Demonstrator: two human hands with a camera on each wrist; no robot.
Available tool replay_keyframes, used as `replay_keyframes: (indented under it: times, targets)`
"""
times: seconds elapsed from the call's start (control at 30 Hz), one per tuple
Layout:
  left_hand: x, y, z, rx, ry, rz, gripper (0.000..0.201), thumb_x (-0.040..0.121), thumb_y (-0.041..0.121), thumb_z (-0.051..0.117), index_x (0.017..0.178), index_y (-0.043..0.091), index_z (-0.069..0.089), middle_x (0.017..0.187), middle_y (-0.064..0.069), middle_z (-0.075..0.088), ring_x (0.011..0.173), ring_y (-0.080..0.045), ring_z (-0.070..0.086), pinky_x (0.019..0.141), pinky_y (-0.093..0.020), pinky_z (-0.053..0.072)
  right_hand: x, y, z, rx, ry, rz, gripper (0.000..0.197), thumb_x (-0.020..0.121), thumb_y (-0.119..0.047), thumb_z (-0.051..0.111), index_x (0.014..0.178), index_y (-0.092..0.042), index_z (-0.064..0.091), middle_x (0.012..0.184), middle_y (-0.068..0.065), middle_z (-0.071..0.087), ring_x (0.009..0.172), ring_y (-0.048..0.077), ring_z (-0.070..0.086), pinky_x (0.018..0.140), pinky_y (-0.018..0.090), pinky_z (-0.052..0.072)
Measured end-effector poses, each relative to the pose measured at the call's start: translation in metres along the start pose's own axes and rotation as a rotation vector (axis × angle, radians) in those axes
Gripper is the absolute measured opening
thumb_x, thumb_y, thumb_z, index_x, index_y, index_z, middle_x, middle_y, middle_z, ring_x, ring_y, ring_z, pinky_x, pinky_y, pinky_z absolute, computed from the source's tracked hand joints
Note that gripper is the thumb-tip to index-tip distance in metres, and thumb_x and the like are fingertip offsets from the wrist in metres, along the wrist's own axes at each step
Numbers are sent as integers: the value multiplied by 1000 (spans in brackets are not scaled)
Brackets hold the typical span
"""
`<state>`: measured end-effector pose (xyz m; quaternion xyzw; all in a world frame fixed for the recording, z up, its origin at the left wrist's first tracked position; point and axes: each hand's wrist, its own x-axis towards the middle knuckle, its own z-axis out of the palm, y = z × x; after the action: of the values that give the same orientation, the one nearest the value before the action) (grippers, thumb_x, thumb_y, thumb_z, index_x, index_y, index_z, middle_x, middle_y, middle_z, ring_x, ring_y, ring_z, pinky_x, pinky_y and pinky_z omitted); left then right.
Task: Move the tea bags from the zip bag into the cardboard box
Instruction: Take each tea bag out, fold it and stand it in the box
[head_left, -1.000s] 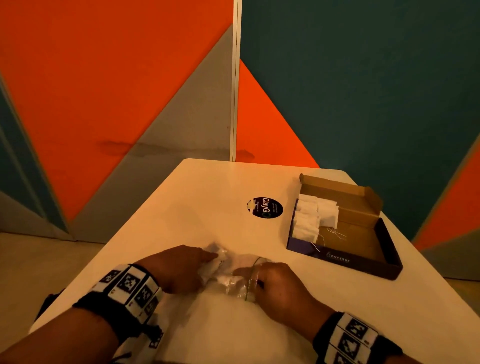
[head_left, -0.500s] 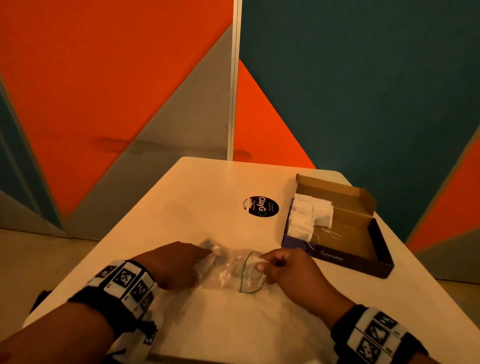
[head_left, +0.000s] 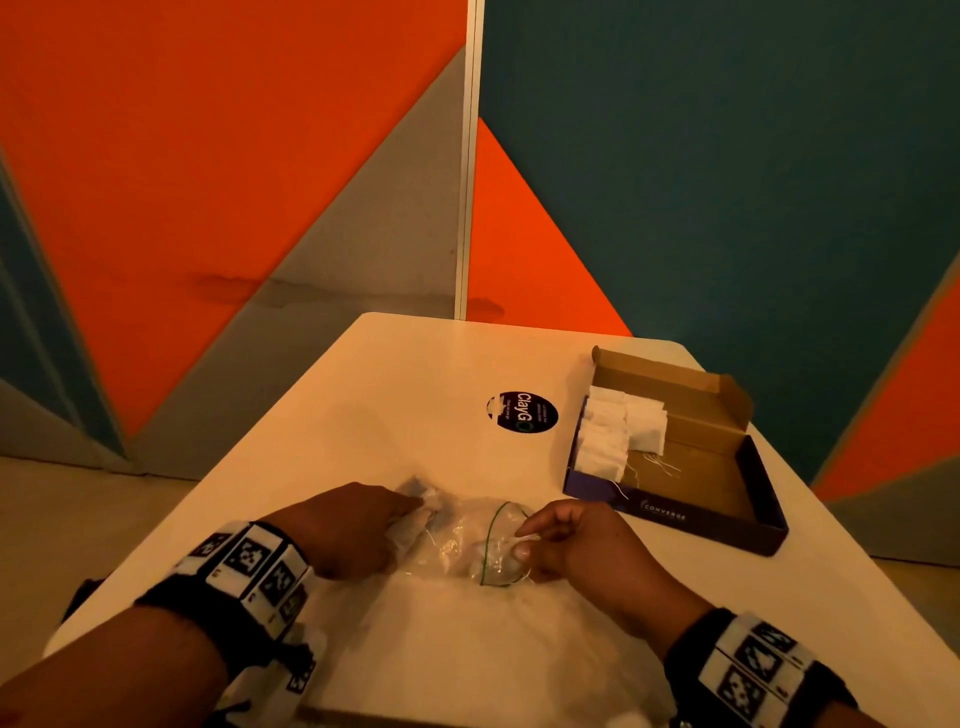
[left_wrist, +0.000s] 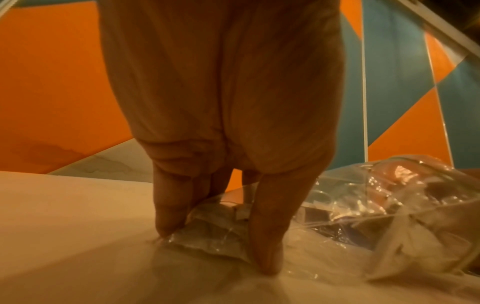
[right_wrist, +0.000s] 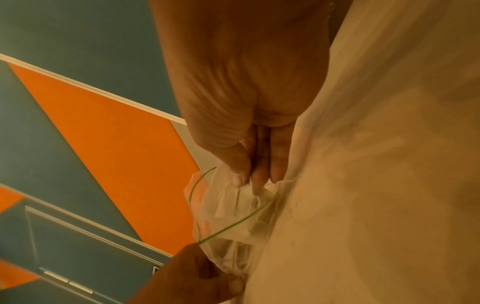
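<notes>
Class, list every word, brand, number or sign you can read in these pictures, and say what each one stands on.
"ClayGo": round black sticker on the white table; its smaller print is too small to read.
"CONVERSE": near wall of the cardboard box.
Black-and-white square codes: wristbands on both wrists; patterns, not readable text.
Zip bag: no readable print.

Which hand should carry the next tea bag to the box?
Right hand: it pinches a tea bag at the zip bag mouth, nearer the cardboard box; left hand pins the closed end.
</notes>
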<state>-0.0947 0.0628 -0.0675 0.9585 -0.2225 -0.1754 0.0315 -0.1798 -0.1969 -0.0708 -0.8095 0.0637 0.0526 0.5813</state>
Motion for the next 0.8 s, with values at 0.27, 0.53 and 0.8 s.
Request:
replay_keyframes:
  times: [0.27,0.53,0.8]
  targets:
    - [-4,2,-1,-35,19,-7,78,84,38,61,153,40,24,155,6,39,139,-16,40,114,-29,33,-6,-13,-5,-111,-24,-78,12,89,-14,72,95,-21,79,71,-3,75,58,9,65,62,22,55]
    - [-6,6,-3,-52,20,-16,73,88,35,62,152,38,28,154,7,40,139,-16,40,114,-28,31,-5,-27,-11,-173,1,-124,22,93,-10,66,96,-28,77,81,-3,76,58,13,67,62,22,58]
    - [-6,6,-2,-59,8,-47,77,87,37,62,153,39,23,156,5,38,139,-17,40,114,-30,32,-4,-25,-12,-166,22,-106,18,92,-11,67,90,-25,77,79,0,77,72,18,75,75,31,63]
